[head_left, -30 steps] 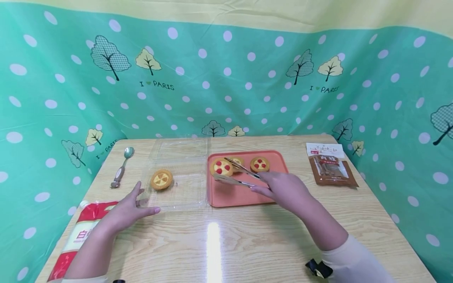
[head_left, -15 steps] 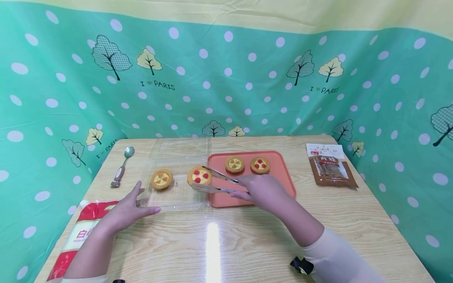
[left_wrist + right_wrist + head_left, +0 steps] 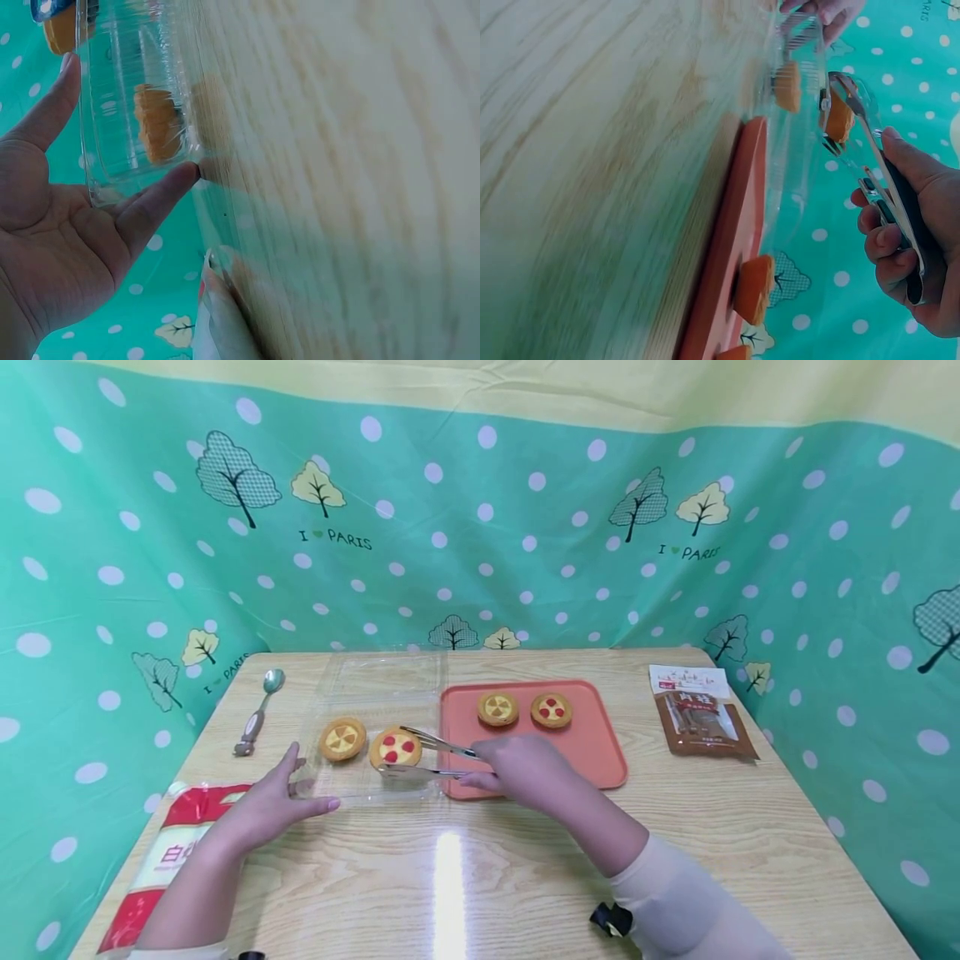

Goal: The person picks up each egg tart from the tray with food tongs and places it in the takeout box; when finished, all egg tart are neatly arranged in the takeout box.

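Note:
My right hand [image 3: 525,770] grips metal tongs [image 3: 444,744], whose jaws are closed around a tart with red toppings [image 3: 395,750]. In the right wrist view this tart [image 3: 841,120] hangs over the clear plastic box [image 3: 810,45], above another tart [image 3: 787,86]. Inside the box, on the left, sits a tart with a wedge-patterned top [image 3: 342,740]. My left hand [image 3: 272,812] spreads at the box's left side; in the left wrist view its straight fingers touch the box [image 3: 124,176]. Two more tarts, one wedge-patterned [image 3: 498,709] and one with red toppings [image 3: 551,711], lie on the pink tray [image 3: 570,764].
A spoon [image 3: 258,714] lies at the table's left rear. Under my left forearm is a red and white bag [image 3: 167,860]. A brown food packet [image 3: 703,714] rests at the right. The box's lid [image 3: 386,677] lies folded back, and a patterned curtain [image 3: 480,577] surrounds the table.
The tongs have carried the red-topped tart leftward from the pink tray to over the plastic box, beside the tart there. My left hand has stayed put.

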A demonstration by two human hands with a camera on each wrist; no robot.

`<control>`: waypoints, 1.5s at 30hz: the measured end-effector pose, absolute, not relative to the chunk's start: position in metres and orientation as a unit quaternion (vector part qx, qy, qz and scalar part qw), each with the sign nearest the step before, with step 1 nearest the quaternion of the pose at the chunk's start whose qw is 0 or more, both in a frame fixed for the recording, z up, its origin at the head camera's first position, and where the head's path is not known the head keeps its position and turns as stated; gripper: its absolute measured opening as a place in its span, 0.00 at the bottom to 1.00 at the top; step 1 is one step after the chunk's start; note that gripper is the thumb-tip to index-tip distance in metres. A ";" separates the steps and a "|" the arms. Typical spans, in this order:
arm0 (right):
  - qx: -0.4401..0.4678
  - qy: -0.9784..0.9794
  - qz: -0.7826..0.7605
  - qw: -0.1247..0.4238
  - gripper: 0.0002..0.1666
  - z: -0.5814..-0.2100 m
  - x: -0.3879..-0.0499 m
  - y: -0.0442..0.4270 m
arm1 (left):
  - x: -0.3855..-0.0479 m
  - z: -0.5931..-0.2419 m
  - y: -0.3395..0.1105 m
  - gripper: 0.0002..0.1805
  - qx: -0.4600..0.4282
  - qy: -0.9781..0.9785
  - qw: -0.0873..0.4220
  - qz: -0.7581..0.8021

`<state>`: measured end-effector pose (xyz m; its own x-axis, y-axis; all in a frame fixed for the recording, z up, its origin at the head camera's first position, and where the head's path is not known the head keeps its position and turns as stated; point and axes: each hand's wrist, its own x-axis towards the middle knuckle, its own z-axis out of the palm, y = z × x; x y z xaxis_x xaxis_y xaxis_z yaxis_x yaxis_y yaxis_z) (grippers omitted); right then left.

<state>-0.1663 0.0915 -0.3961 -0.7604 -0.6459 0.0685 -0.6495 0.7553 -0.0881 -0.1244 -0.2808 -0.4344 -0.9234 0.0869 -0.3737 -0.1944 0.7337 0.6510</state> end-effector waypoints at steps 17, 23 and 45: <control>0.333 -0.940 0.034 -0.072 0.36 -0.403 -0.173 0.059 | -0.124 -0.434 -0.280 0.71 -0.027 0.906 0.192 0.375; 0.328 -0.940 0.030 -0.092 0.37 -0.399 -0.174 0.048 | -0.124 -0.434 -0.280 0.71 -0.025 0.908 0.190 0.373; 0.367 -0.926 -0.008 -0.081 0.25 -0.401 -0.182 0.025 | -0.126 -0.435 -0.281 0.71 -0.027 0.915 0.187 0.357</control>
<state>-0.1821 0.0248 -0.4015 -0.7169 -0.6795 -0.1561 -0.6821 0.7299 -0.0448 -0.1256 -0.2806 -0.4349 -0.9288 0.0841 -0.3608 -0.1828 0.7429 0.6439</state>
